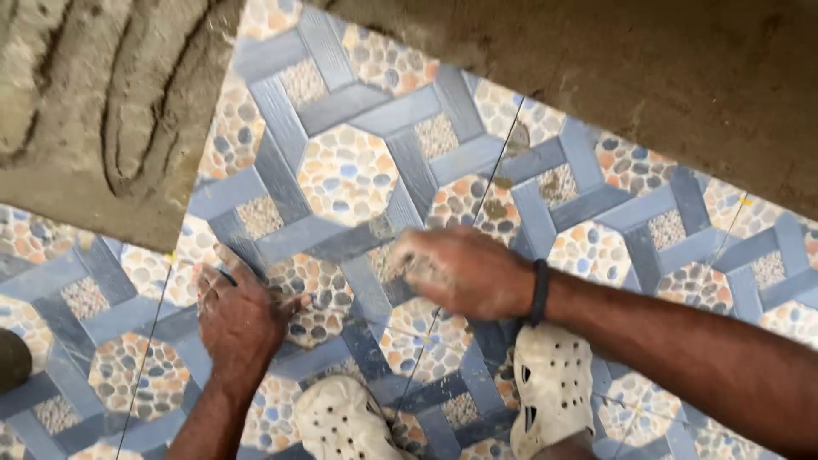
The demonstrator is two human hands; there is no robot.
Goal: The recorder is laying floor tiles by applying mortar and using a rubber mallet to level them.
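Underfoot, a floor of patterned tiles (596, 247) in blue bands and pebble-print octagons is seen, with grooved grey mortar (102, 111) spread at the upper left and bare screed (648, 68) beyond. The newest tile (349, 170) is laid against the mortar edge. For a good seating, even pressure should be kept on both sides and the joint lines held straight. The left hand (241, 317) is pressed flat, fingers spread wide, on the tile's lower left. The right hand (460, 271), blurred, is held loosely curled over the tile; nothing is gripped. White perforated clogs (552, 383) are planted below.
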